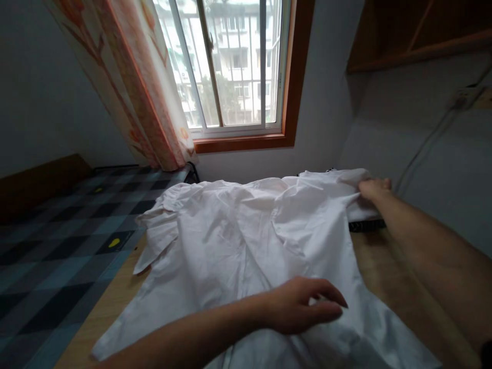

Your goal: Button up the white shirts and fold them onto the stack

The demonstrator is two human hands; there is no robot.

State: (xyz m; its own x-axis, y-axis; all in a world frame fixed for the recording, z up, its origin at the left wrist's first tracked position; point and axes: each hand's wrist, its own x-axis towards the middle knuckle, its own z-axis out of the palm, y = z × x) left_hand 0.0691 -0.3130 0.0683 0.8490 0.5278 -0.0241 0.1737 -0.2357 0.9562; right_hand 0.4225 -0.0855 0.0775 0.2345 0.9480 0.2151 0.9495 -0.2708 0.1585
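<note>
A white shirt (207, 256) lies spread and wrinkled over a wooden tabletop (378, 266). At the far right, my right hand (373, 188) is closed on the cloth of the shirt's sleeve by the shoulder. Over the lower right part of the shirt is my left hand (307, 306), palm down, thumb and fingers apart with nothing between them. Whether it touches the cloth I cannot tell. The other sleeve (156, 236) lies bunched at the left edge of the table.
To the left is a bed with a dark checked cover (57, 261). A dark patterned strip (367, 225) shows beneath the right sleeve. Beyond the table are a window (238, 77) and a flowered curtain (142, 92). A cable (423, 141) hangs along the right wall, under a wooden shelf (418, 54).
</note>
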